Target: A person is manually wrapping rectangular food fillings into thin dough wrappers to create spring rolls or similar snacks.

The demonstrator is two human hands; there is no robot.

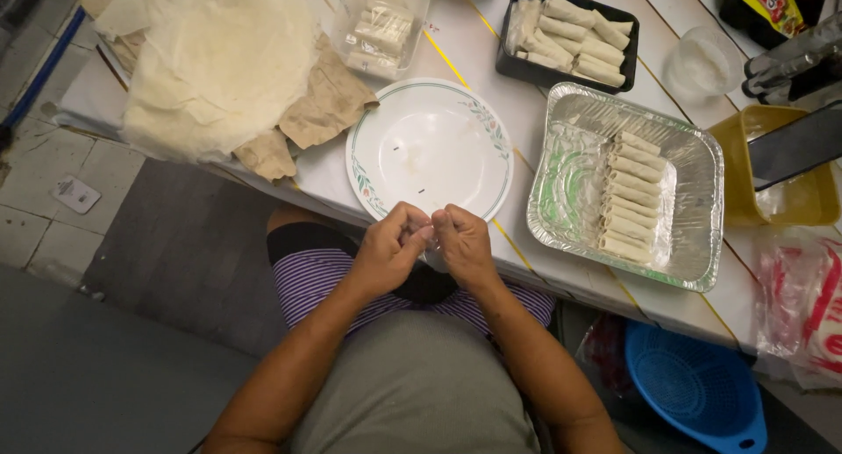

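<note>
Already a good share of the rolling looks finished: a neat column of pale spring rolls (630,197) lies in the foil tray (702,169), filling only its right part, and more rolls sit in the black tray (631,46) further back on the table (561,270). Much appears left, judging by the thick stack of thin wrappers (215,64) spread at the far left and the bare left part of the foil tray. The white plate (428,147) with a green rim and leaf pattern holds only a few crumbs. Both hands meet at the table's near edge, just below the plate. The left hand (388,248) and right hand (462,243) are curled almost closed, fingertips pinched together; whether they grip anything cannot be told, though a small pale scrap may sit between them. A clear tub of pale filling sticks (379,35) stands behind the plate.
</note>
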